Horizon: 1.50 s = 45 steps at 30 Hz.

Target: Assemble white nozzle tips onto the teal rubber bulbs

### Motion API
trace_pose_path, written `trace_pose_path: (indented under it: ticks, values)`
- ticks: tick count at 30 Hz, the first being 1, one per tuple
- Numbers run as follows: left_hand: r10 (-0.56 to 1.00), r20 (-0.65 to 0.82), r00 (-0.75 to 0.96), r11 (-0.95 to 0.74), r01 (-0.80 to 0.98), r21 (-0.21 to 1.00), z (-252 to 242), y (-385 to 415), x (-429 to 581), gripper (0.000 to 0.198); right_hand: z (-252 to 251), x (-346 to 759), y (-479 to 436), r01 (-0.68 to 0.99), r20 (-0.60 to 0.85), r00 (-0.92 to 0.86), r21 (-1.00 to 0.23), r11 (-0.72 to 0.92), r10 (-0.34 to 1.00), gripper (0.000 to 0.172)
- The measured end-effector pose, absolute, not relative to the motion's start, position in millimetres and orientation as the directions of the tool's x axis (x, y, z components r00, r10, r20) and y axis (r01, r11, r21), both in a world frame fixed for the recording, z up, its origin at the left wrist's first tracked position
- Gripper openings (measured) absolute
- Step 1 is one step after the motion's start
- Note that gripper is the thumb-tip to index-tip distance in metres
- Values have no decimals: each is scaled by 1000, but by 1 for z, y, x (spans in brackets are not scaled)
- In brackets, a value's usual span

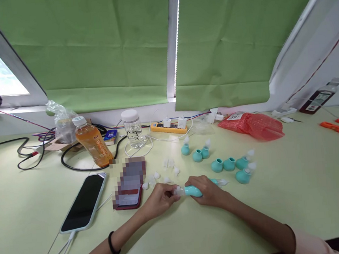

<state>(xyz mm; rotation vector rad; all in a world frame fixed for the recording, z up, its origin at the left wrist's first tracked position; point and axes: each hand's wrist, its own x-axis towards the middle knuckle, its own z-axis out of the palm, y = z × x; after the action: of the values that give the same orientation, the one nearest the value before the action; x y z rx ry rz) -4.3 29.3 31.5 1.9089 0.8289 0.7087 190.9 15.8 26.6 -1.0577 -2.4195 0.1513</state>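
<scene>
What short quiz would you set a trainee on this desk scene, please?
1. True or false: the right hand holds a teal bulb.
2. The orange bottle stands: A, left of the jar; B, right of the jar; C, behind the jar.
3. What does the left hand pinch?
Key: 1 true; 2 A; 3 the clear tip at the bulb's end.
</scene>
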Motion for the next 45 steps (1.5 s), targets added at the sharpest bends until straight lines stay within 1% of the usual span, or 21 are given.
trace_pose_path:
  ticks: [3, 6, 9, 11, 15, 19, 21, 22, 24, 25, 27, 29, 30, 31, 32, 34, 36, 38, 41, 43, 45]
  values:
    - [760, 203, 618, -454, 279, 846, 32, 26, -4, 20, 32, 188, 14, 641, 404, -492, -431, 635, 771, 19]
    - [742, 297, 601, -571, 335, 749, 33, 23, -3, 20, 35, 186, 14, 598, 393, -409, -566, 567, 824, 16]
    - [704, 390, 593, -667, 366, 648, 31, 20, -3, 21, 37, 182, 13, 551, 342, -361, -672, 495, 867, 11]
    - [660, 434, 613, -724, 367, 584, 28, 20, -3, 22, 38, 180, 13, 525, 304, -343, -723, 450, 889, 11]
    - [562, 494, 663, -819, 364, 444, 24, 23, -4, 23, 42, 179, 12, 489, 210, -344, -792, 366, 915, 17]
    - [487, 514, 706, -867, 322, 380, 25, 25, -7, 25, 46, 182, 14, 447, 95, -384, -851, 275, 918, 19]
    - [465, 522, 715, -875, 281, 395, 28, 25, -8, 24, 47, 183, 15, 419, 43, -397, -880, 223, 917, 22]
    - [469, 524, 711, -868, 260, 424, 30, 24, -8, 24, 47, 183, 15, 404, 14, -407, -894, 194, 913, 23]
    - [535, 520, 665, -806, 217, 551, 35, 22, -6, 22, 46, 180, 13, 363, -41, -419, -923, 126, 907, 24]
    - [597, 507, 622, -742, 186, 644, 38, 21, -5, 21, 45, 178, 11, 327, -55, -422, -940, 95, 905, 25]
    - [737, 429, 523, -546, 84, 834, 43, 20, -2, 20, 45, 173, 5, 223, -34, -447, -972, 74, 894, 28]
    - [846, 323, 424, -342, -32, 939, 46, 20, 1, 20, 46, 170, 0, 129, 76, -459, -980, 152, 885, 34]
    - [885, 281, 372, -273, -73, 959, 46, 21, 2, 21, 47, 170, -1, 114, 147, -453, -968, 221, 879, 36]
    - [917, 250, 310, -231, -98, 968, 45, 22, 2, 21, 49, 172, 0, 137, 216, -434, -944, 301, 875, 36]
    - [944, 229, 237, -209, -108, 972, 44, 23, 3, 21, 51, 174, 2, 199, 275, -406, -904, 378, 872, 35]
    - [973, 209, 97, -200, -99, 975, 40, 23, 3, 20, 53, 179, 12, 392, 345, -364, -785, 479, 865, 33]
    - [977, 211, 16, -209, -72, 975, 36, 21, 4, 21, 53, 183, 25, 582, 340, -379, -636, 507, 861, 34]
    - [974, 225, 28, -224, -20, 974, 33, 17, 5, 23, 50, 183, 39, 709, 284, -423, -487, 510, 860, 36]
    - [962, 219, 165, -236, 94, 967, 29, 11, 6, 24, 41, 176, 54, 809, 178, -474, -299, 506, 862, 33]
    - [948, 199, 249, -240, 144, 960, 26, 8, 6, 24, 35, 170, 60, 830, 124, -488, -241, 503, 864, 27]
    - [940, 185, 288, -237, 159, 958, 22, 7, 6, 24, 31, 167, 64, 829, 112, -486, -254, 498, 867, 22]
